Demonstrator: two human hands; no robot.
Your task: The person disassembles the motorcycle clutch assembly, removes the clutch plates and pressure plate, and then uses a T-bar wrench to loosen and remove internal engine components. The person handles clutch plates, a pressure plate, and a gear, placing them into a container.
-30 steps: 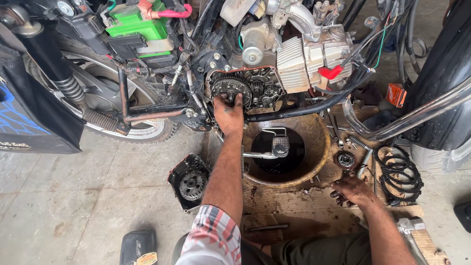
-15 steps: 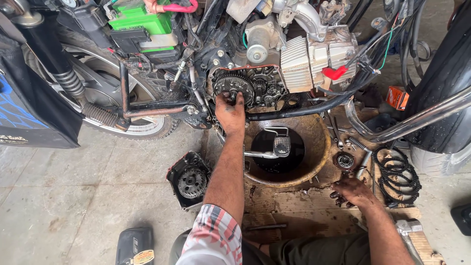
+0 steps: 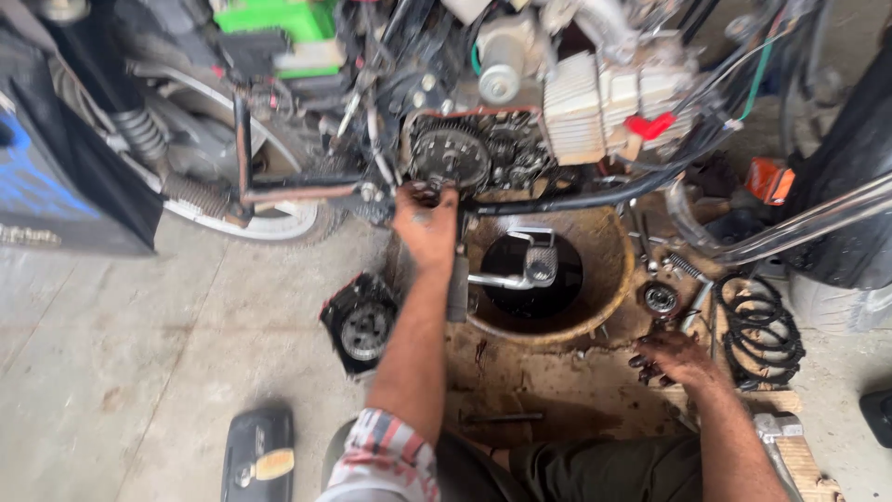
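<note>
**Left hand at the open engine, right hand on the floor**

On a stained concrete workshop floor (image 3: pixel 139 372), the left hand (image 3: pixel 426 228) reaches straight ahead, grip closed at the exposed clutch gear's (image 3: pixel 451 156) lower edge. The right hand (image 3: pixel 676 358) rests spread on cardboard, empty, farther away.

Bare grey concrete floor (image 3: pixel 111 372), oil-stained, daylight

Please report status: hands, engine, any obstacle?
Left hand at open engine. Right hand on board, among loose parts. Oil pan below engine.

Left hand (image 3: pixel 425 228) at open engine (image 3: pixel 483 153)
</note>
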